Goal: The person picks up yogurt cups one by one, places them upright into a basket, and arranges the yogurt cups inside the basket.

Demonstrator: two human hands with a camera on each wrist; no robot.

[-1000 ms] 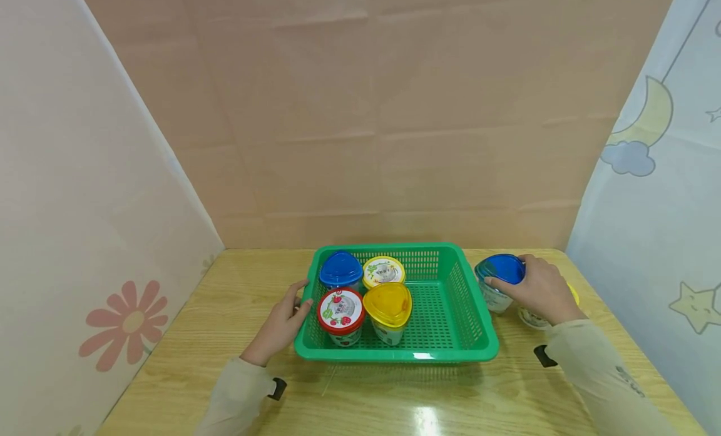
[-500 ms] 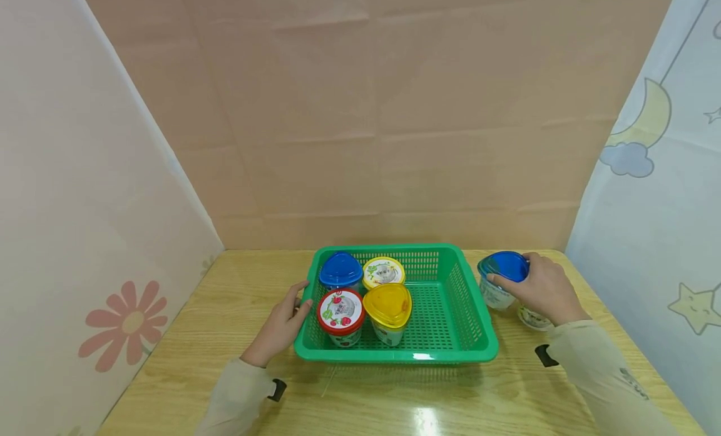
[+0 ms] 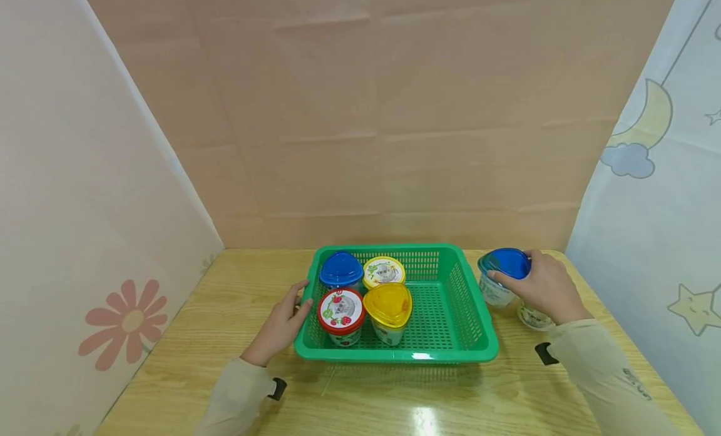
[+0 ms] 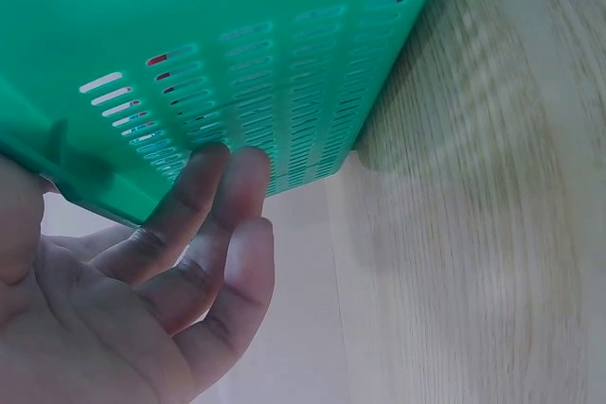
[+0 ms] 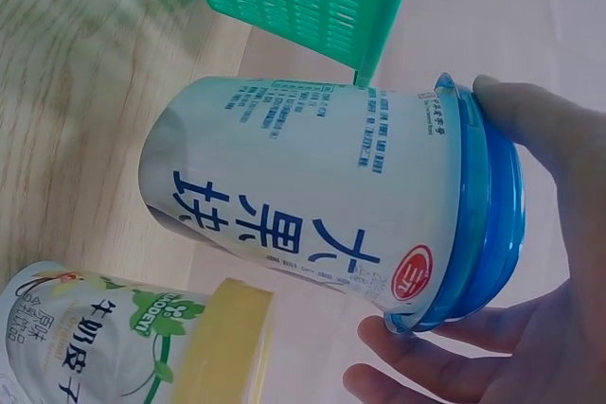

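My right hand (image 3: 545, 289) grips a yogurt cup (image 5: 294, 196) by its blue lid, thumb on one side and fingers on the other. The cup is right of a green plastic basket (image 3: 397, 354); whether its base touches the table I cannot tell. Beneath that hand, a second cup with a yellow lid (image 5: 222, 347) is partly hidden in the head view. My left hand (image 3: 281, 326) holds the basket's left rim, fingers bent against the slotted outer wall. Inside the basket's left half are a blue-lidded cup (image 3: 341, 269), a red-lidded cup (image 3: 341, 312) and two yellow-lidded cups (image 3: 388, 304).
The basket's right half shows bare slotted floor (image 3: 430, 311). Beneath everything is a wooden table (image 3: 236, 298). A plain paper backdrop (image 3: 372, 142) stands behind, with patterned panels (image 3: 648, 236) at both sides.
The blue-lidded cup in my right hand has shifted slightly right and away from me, showing more of the cup beneath the hand. My left hand and the basket have stayed nearly still.
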